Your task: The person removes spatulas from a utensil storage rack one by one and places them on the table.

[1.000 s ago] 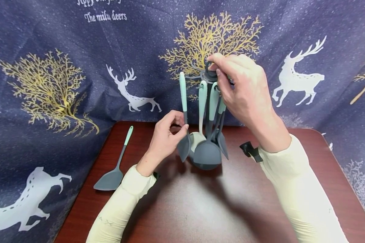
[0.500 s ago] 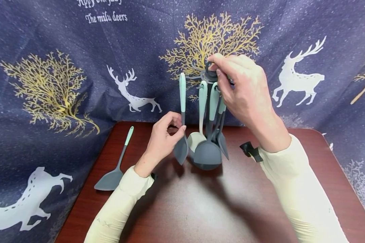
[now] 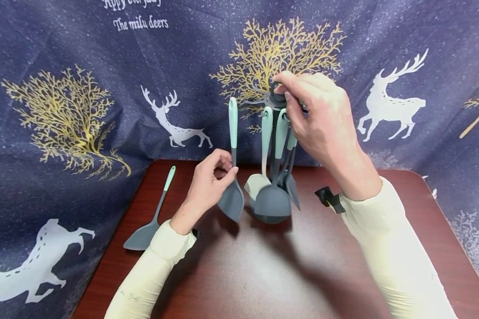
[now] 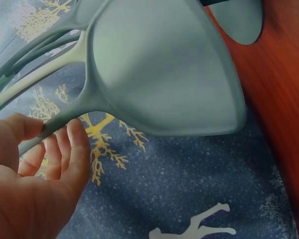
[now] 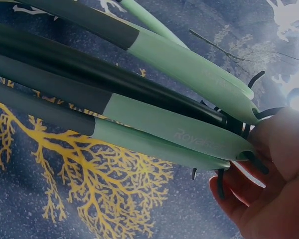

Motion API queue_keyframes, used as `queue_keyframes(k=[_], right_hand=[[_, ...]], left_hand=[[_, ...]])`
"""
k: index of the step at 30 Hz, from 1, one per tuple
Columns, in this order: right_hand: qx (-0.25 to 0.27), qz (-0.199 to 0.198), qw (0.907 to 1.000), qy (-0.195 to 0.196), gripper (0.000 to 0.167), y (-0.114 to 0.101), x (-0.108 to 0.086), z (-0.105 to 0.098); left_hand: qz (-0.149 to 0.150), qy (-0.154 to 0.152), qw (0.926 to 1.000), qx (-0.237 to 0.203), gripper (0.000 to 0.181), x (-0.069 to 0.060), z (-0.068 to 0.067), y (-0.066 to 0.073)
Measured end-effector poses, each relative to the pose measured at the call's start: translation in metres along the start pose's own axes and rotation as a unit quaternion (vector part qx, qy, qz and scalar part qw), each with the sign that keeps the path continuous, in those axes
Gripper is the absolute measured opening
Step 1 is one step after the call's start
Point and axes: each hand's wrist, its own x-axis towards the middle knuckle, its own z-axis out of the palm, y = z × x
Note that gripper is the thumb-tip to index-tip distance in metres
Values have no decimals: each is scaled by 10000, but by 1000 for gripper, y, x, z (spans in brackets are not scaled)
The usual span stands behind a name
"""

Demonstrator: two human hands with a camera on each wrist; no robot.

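My left hand pinches the dark shaft of a wide grey spatula between thumb and fingers. Its mint handle points up, left of a hook on the utensil rack, and looks apart from it. In the left wrist view, the broad spatula head fills the top. My right hand grips the loop at the rack's top. Still hanging there are a grey ladle, a cream-coloured utensil and a grey turner. Mint handles hang on hooks in the right wrist view.
Another grey spatula with a mint handle lies at the left of the brown table. A dark blue cloth printed with deer and golden trees hangs close behind the table.
My left hand has moved left and slightly down with the spatula, away from the rack. The spatula's head has turned to show its broad face. The right hand stays on the rack's loop.
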Motion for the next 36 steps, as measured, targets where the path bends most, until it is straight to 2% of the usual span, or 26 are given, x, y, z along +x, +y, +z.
queue_keyframes(k=[11, 17, 36], right_hand=[[24, 14, 10000, 6, 29, 0, 0, 1], [26, 12, 10000, 15, 28, 0, -1, 1], [56, -8, 10000, 27, 28, 1, -1, 1]], left_hand=[[-311, -121, 9992, 198, 18, -7, -9, -7], [-355, -214, 9987, 281, 18, -9, -14, -9], [-670, -452, 9915, 1024, 20, -15, -33, -21]])
